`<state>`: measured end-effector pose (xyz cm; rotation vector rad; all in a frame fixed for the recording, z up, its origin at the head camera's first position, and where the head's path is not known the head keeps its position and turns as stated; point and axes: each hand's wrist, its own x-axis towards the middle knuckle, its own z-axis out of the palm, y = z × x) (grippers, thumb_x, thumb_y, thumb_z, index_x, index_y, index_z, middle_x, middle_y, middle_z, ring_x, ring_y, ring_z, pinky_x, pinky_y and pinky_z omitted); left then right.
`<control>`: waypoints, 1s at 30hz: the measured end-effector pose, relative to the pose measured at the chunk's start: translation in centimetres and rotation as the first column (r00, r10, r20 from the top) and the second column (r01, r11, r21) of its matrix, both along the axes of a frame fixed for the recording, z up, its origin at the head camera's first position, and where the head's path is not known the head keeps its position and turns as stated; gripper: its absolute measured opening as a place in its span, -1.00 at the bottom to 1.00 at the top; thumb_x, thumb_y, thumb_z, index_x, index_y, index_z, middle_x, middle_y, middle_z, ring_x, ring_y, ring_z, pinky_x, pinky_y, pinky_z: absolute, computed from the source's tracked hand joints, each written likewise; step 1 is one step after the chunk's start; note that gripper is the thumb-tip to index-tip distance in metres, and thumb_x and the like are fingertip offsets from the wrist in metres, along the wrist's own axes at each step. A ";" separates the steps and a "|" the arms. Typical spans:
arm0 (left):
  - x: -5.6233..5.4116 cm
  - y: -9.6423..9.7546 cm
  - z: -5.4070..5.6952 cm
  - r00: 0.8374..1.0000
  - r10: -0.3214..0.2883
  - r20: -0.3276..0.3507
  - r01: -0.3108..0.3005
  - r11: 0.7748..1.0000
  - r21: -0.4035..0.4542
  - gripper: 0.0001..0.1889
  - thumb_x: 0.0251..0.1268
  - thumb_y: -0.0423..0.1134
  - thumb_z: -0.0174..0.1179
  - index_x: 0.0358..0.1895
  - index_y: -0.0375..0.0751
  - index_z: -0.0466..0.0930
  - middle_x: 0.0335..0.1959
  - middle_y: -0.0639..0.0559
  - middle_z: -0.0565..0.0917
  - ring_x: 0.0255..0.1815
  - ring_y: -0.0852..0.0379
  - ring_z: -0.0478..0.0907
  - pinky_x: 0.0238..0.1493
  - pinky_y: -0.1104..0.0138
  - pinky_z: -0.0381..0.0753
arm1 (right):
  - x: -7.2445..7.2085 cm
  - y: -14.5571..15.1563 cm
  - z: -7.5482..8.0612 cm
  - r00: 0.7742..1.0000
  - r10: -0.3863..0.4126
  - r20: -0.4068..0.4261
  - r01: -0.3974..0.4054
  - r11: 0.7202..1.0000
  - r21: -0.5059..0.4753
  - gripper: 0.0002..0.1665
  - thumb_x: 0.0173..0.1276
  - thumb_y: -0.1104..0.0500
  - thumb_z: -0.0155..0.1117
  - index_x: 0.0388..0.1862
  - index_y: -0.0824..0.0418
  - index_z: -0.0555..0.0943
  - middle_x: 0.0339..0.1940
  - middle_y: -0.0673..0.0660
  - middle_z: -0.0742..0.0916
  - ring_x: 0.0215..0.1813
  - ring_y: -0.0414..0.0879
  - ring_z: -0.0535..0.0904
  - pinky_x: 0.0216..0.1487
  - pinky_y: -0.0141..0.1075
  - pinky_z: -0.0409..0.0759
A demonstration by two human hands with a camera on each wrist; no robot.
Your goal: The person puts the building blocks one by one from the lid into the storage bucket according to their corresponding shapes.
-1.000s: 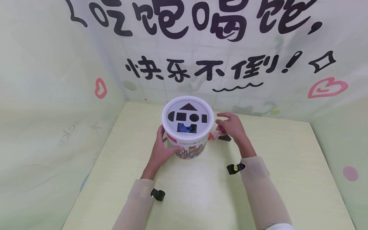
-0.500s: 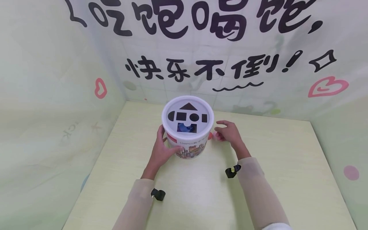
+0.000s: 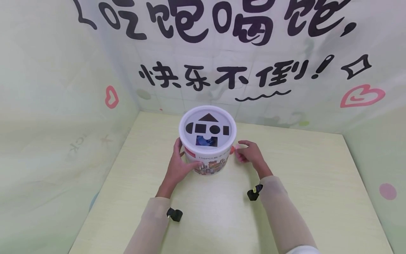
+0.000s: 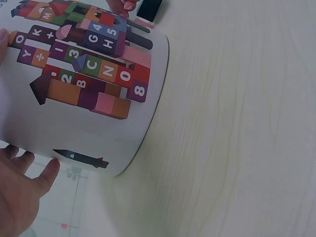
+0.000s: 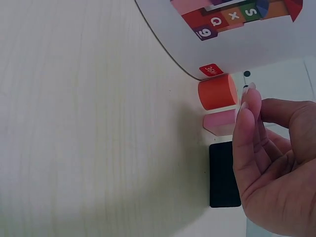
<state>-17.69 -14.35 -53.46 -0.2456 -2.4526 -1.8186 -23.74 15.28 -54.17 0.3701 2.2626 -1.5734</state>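
A white lidded bucket (image 3: 207, 155) stands on the table, its side printed with coloured letter blocks. The lid (image 3: 205, 116) has several cut-out shapes, and something blue shows through the lowest one. My left hand (image 3: 177, 167) grips the bucket's left side, thumb across the front. To the right of the bucket, my right hand (image 3: 251, 154) is bent over a pink block (image 5: 219, 122), fingertips overlapping its edge in the right wrist view. An orange cylinder (image 5: 217, 92) lies between that block and the bucket. Partly behind the fingers is a black block (image 5: 222, 173).
The pale wooden table (image 3: 304, 190) reaches to printed cloth walls on three sides. The back wall (image 3: 215, 53), with large dark lettering, rises close behind the bucket. Black wrist cameras sit on both sleeves, one of them the right wrist camera (image 3: 253, 193).
My right hand has moved down and slightly left beside the bucket, and now hides the dark block seen earlier in the head view. The left hand and bucket have stayed still.
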 end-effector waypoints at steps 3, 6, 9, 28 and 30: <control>0.2 0.0 -0.1 1.000 0.001 0.008 -0.001 1.000 0.000 0.21 -0.20 0.04 0.59 0.52 0.28 -0.11 0.53 0.20 0.11 0.57 0.08 -0.03 0.42 -0.02 0.31 | 0.3 0.0 -0.6 1.000 0.002 -0.009 -0.002 1.000 0.006 -0.40 0.34 0.26 0.22 0.37 0.23 0.40 -0.60 0.07 0.65 -0.60 -0.15 0.57 -0.53 -0.34 0.66; 0.4 0.0 -0.2 1.000 0.002 0.007 -0.002 1.000 -0.002 0.21 -0.19 0.04 0.59 0.52 0.28 -0.11 0.53 0.20 0.10 0.57 0.08 -0.03 0.42 -0.03 0.31 | 0.5 0.0 -1.3 1.000 -0.003 -0.026 0.003 1.000 0.003 -0.39 0.33 0.27 0.23 0.37 0.22 0.40 -0.61 0.07 0.64 -0.62 -0.17 0.56 -0.55 -0.34 0.66; 0.6 0.0 -0.3 1.000 0.005 0.001 -0.005 1.000 -0.002 0.21 -0.19 0.04 0.59 0.52 0.27 -0.10 0.53 0.19 0.11 0.57 0.07 -0.03 0.42 -0.03 0.31 | 0.7 0.0 -1.8 0.999 -0.010 -0.033 0.010 1.000 -0.002 -0.37 0.33 0.28 0.25 0.38 0.23 0.39 -0.59 0.08 0.63 -0.63 -0.17 0.56 -0.56 -0.35 0.65; 1.0 0.7 -1.3 1.000 0.022 -0.015 -0.022 1.000 0.004 0.24 -0.18 -0.02 0.59 0.54 0.24 -0.15 0.55 0.18 0.06 0.57 0.08 -0.05 0.43 -0.01 0.30 | 0.5 0.6 -2.3 0.998 -0.018 -0.055 0.018 1.000 0.002 -0.42 0.31 0.29 0.24 0.33 0.21 0.44 -0.57 0.11 0.63 -0.61 -0.15 0.55 -0.54 -0.34 0.67; 1.1 0.8 -1.1 1.000 0.022 -0.008 -0.022 1.000 0.001 0.24 -0.16 -0.07 0.59 0.55 0.17 -0.16 0.56 0.12 0.06 0.57 0.05 -0.06 0.44 -0.02 0.29 | 0.3 0.7 -2.2 0.997 -0.020 -0.070 0.020 1.000 0.001 -0.42 0.30 0.29 0.24 0.33 0.21 0.45 -0.59 0.10 0.63 -0.62 -0.15 0.56 -0.54 -0.33 0.67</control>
